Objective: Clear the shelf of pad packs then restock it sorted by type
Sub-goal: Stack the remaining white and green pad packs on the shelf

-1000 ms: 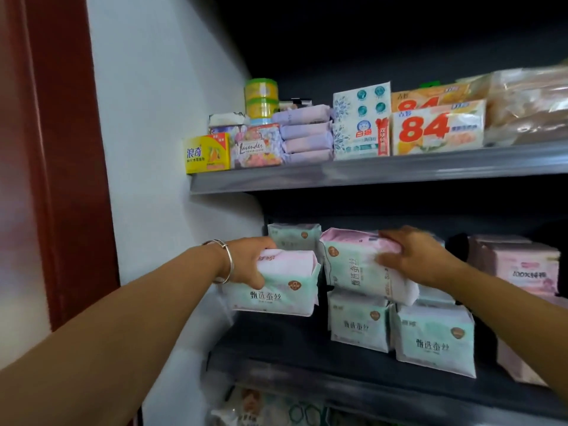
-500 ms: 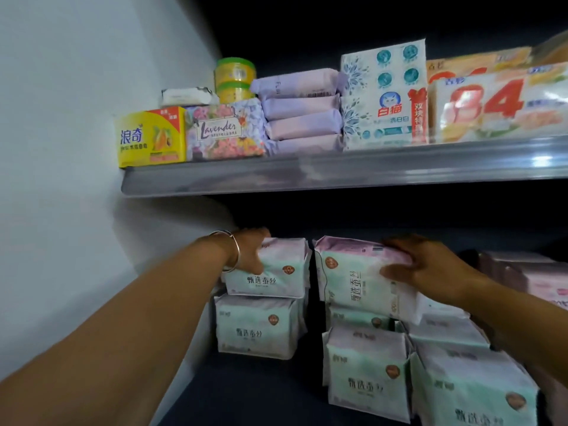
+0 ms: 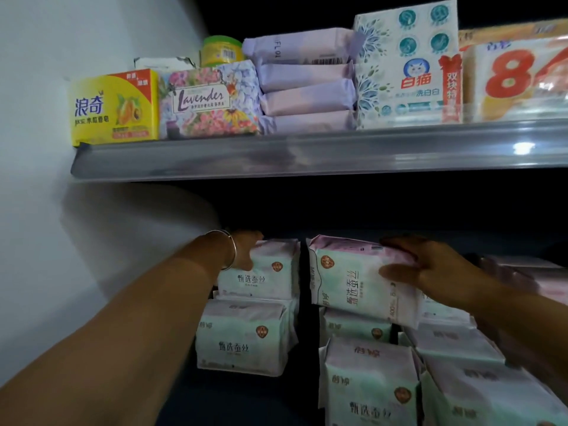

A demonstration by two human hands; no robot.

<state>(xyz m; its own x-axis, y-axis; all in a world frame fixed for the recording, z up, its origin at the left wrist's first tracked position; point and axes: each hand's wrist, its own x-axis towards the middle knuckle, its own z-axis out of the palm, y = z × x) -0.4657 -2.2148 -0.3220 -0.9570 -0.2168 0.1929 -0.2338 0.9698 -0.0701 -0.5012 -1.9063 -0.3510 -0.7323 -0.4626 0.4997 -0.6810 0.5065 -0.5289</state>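
Lower centre of the frame: left hand (image 3: 246, 250), silver bangle (image 3: 229, 249) on the wrist, curled over the top left edge of a green-and-pink pad pack (image 3: 264, 269), thumb on the front face. That pack stacked on a second pad pack (image 3: 242, 336) directly beneath. Right of centre: right hand (image 3: 430, 269) clamped round the right end of a tilted pad pack (image 3: 356, 278), fingers over the top, thumb pressed on the front; pack resting on the packs below it. Lower right: more pad packs (image 3: 368, 382) crowded in rows, close under the right forearm. Far right edge: pink packs (image 3: 541, 278), blurred, partly hidden behind the right wrist. Directly overhead: grey upper shelf (image 3: 276, 155) spanning the frame. On it, from upper left to upper right: yellow soap box (image 3: 113, 107), floral Lavender pack (image 3: 209, 103), yellow-green jar (image 3: 221, 50) behind, four stacked lilac packs (image 3: 307, 81), white-and-teal soap pack (image 3: 405, 66), orange pack marked 8 (image 3: 516, 75). Left side: pale wall (image 3: 76, 226), hard against the left forearm.
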